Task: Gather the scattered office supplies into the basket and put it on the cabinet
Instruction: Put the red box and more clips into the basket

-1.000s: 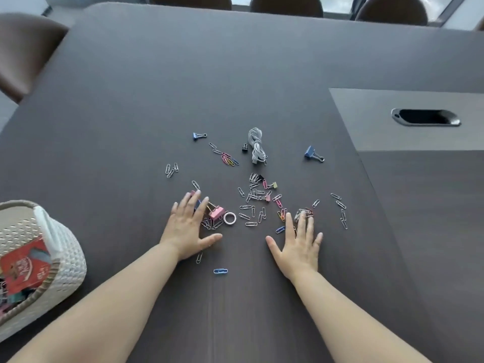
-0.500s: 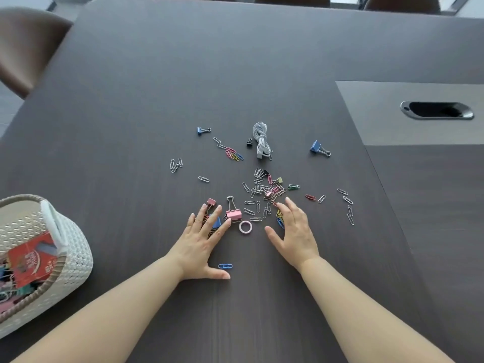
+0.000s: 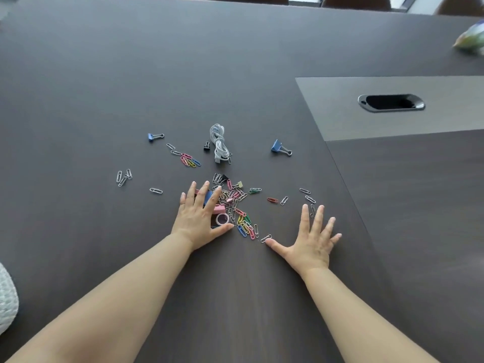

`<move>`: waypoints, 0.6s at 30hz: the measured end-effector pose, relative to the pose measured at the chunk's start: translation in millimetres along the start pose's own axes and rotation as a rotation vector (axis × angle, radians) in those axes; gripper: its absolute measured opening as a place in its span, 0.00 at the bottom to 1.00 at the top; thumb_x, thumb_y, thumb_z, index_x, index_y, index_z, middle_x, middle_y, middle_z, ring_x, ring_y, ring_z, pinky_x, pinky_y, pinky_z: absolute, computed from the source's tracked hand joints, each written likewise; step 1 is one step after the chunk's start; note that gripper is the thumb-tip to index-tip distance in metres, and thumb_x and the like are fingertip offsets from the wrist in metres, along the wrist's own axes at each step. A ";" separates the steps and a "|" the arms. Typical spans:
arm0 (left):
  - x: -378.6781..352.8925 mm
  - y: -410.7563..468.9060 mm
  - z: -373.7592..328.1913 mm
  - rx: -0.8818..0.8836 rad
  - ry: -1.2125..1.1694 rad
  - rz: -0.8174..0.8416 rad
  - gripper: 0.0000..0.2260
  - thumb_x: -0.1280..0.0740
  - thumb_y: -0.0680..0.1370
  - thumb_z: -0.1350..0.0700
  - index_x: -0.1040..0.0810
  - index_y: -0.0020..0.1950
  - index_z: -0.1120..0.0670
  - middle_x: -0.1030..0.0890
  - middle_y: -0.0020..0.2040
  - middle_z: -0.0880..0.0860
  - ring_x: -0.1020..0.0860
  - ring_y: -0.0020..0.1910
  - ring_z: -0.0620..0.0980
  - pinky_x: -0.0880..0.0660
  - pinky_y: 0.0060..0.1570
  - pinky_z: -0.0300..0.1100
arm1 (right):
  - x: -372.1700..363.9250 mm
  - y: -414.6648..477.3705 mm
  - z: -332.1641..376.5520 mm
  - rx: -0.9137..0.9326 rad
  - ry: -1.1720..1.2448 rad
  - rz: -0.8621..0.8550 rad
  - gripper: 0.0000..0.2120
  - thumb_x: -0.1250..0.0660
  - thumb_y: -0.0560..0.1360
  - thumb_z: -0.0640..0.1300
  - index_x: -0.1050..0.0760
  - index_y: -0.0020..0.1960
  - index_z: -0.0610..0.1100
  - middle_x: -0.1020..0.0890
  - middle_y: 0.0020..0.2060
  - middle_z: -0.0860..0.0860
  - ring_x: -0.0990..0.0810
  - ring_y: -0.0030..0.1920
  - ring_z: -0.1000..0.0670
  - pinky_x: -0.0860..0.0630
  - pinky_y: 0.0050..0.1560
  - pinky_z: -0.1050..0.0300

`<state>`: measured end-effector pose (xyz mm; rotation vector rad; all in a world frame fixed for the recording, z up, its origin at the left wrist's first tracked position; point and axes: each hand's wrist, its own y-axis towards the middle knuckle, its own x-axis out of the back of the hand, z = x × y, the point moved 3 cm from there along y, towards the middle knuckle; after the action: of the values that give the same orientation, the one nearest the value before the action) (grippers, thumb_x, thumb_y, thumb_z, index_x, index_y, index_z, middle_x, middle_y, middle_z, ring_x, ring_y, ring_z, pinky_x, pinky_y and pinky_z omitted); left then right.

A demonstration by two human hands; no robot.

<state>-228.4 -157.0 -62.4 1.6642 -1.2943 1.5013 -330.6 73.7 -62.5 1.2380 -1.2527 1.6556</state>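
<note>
Coloured and silver paper clips (image 3: 239,213) lie heaped in the middle of the dark table (image 3: 104,74). My left hand (image 3: 200,214) lies flat with spread fingers on the heap's left side, over a pink binder clip (image 3: 218,209) and beside a small pink tape ring (image 3: 222,219). My right hand (image 3: 313,239) lies flat and spread on the table to the right, thumb tip next to a silver clip (image 3: 265,238). A coiled white cable (image 3: 219,142), two blue binder clips (image 3: 279,148) (image 3: 154,137) and a black one (image 3: 207,146) sit farther back. The white woven basket (image 3: 6,297) shows only at the left edge.
A grey inset panel with a black cable slot (image 3: 391,102) occupies the right side of the table. A blurred green-white object (image 3: 471,40) sits at the far right. Loose silver clips (image 3: 123,176) lie left of the heap; others (image 3: 307,196) lie right of it.
My left hand slid right and forward, pushing clips into a tighter heap. My right hand moved out to the right, away from the heap. The view shifted right, leaving the basket mostly out of frame.
</note>
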 end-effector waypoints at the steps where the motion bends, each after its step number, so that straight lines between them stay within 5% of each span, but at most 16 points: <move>1: -0.8 6.4 -2.1 0.000 0.003 -0.008 0.41 0.43 0.71 0.31 0.58 0.75 0.46 0.55 0.77 0.51 0.62 0.74 0.56 0.59 0.72 0.54 | 2.8 8.6 -2.0 0.002 0.005 0.008 0.60 0.45 0.56 0.81 0.69 0.74 0.51 0.65 0.74 0.45 0.63 0.73 0.35 0.57 0.70 0.33; 8: 3.9 39.7 -2.3 -0.007 0.051 -0.043 0.45 0.58 0.61 0.26 0.51 0.75 0.44 0.50 0.76 0.51 0.58 0.75 0.56 0.57 0.71 0.56 | 15.3 56.4 12.4 0.156 -0.025 0.050 0.58 0.46 0.59 0.80 0.70 0.73 0.50 0.66 0.74 0.45 0.67 0.74 0.40 0.63 0.72 0.39; 14: 8.3 46.4 3.1 -0.045 -0.004 -0.204 0.34 0.46 0.68 0.33 0.26 0.63 0.54 0.25 0.61 0.55 0.33 0.64 0.58 0.33 0.62 0.56 | 20.4 70.5 72.2 0.602 0.101 0.157 0.59 0.49 0.56 0.79 0.67 0.74 0.49 0.63 0.75 0.49 0.67 0.74 0.51 0.64 0.74 0.51; 18: 10.2 27.2 27.6 -0.026 -0.007 -0.328 0.30 0.42 0.67 0.34 0.23 0.56 0.55 0.24 0.51 0.57 0.34 0.56 0.55 0.28 0.54 0.55 | 12.9 46.8 96.8 0.897 0.055 0.227 0.58 0.44 0.57 0.77 0.68 0.74 0.51 0.66 0.74 0.52 0.70 0.72 0.54 0.66 0.73 0.55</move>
<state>-242.0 -194.7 -64.4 1.7653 -0.9809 1.2780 -351.1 -32.4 -56.4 1.5555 -0.6059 2.5368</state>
